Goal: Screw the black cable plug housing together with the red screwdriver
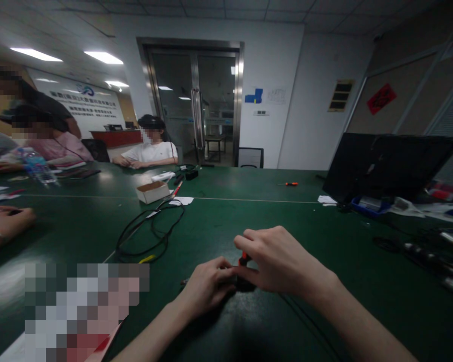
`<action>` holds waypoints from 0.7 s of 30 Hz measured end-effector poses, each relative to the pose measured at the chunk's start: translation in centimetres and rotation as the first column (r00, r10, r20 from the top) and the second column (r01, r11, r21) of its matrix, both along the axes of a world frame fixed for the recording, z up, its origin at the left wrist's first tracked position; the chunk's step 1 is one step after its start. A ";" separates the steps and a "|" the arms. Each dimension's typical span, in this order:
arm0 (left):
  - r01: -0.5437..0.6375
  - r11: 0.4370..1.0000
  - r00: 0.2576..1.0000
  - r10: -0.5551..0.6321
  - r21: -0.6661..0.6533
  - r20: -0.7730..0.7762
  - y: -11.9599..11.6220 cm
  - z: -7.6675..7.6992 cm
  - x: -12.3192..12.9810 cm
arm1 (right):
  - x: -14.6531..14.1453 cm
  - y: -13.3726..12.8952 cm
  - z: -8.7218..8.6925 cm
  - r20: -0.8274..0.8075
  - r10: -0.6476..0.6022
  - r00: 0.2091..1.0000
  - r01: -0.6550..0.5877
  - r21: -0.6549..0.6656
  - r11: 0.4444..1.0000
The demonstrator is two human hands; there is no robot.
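Observation:
My right hand [275, 259] is closed round a short orange-and-black screwdriver [243, 259], held upright with its lower end down between my two hands. My left hand [210, 285] lies beside it on the table, fingers pinched on a small dark object [243, 284] that is mostly hidden, so I cannot tell its kind. From under my right hand a thin black cable [305, 317] runs toward the lower right. A small object of unclear kind pokes out just left of my left hand.
On the green table [219, 221] lie a coiled black cable [151, 231], an open cardboard box [153, 192] and another orange-handled screwdriver [291, 184]. A black monitor [388, 166] stands at right, with tools and a blue tray [370, 205] nearby. Another person's hand [11, 223] rests at left; several people sit beyond.

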State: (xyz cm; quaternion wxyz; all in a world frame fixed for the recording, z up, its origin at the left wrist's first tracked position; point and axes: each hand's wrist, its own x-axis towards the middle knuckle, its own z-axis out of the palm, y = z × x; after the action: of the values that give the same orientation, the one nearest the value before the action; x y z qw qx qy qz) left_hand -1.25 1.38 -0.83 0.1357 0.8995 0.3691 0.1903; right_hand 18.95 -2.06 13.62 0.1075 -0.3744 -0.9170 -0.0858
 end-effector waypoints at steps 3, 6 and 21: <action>0.006 1.000 1.000 -0.006 -0.016 0.007 -0.2 0.4 0.1 | 0.1 -0.2 0.2 -0.030 0.039 0.999 -0.041 -0.049 0.998; 0.010 1.000 1.000 -0.010 -0.018 -0.004 -0.2 0.8 0.2 | 0.1 -0.3 0.1 -0.021 0.057 0.998 -0.058 -0.047 0.997; 0.017 1.000 1.000 -0.017 0.004 0.011 0.0 -0.1 0.0 | -0.2 -0.2 0.1 -0.026 0.069 0.997 -0.070 -0.020 0.997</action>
State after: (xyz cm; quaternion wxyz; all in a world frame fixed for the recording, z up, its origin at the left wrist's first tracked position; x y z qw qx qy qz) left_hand -1.23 1.41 -0.90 0.1375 0.9019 0.3602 0.1947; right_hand 18.78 -2.27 13.75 0.1180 -0.3445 -0.9289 -0.0676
